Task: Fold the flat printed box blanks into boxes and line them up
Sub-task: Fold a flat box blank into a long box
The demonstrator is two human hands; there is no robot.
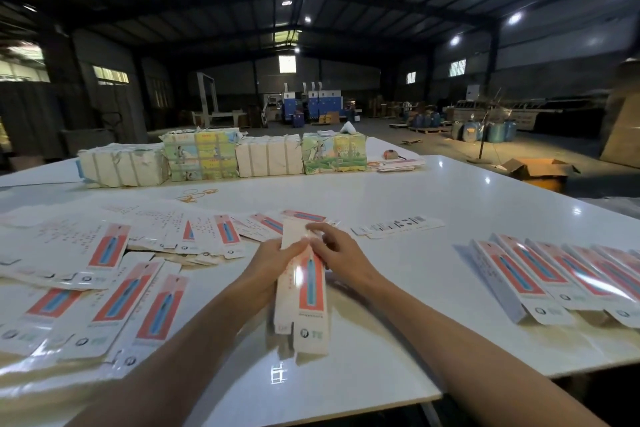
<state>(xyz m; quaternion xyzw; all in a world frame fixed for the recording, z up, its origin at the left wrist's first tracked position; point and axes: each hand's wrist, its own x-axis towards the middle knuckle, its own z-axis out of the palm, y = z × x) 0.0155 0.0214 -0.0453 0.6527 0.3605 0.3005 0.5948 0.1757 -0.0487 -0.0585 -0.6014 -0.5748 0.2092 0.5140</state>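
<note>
I hold a long white box blank (304,298) with a red and blue print above the middle of the white table (467,204). It is partly folded into a tube, its near flaps hanging loose. My left hand (268,262) grips its left edge near the far end. My right hand (334,248) pinches the far end from the right. Several flat printed blanks (114,274) lie spread and overlapping on the left. A row of several folded boxes (561,274) lies side by side on the right.
Wrapped bundles (221,156) stand in a row along the table's far side, with a small stack of blanks (398,165) to their right. One folded white piece (398,227) lies beyond my hands. Rubber bands (197,194) lie mid-table. An open carton (540,172) sits on the floor at right.
</note>
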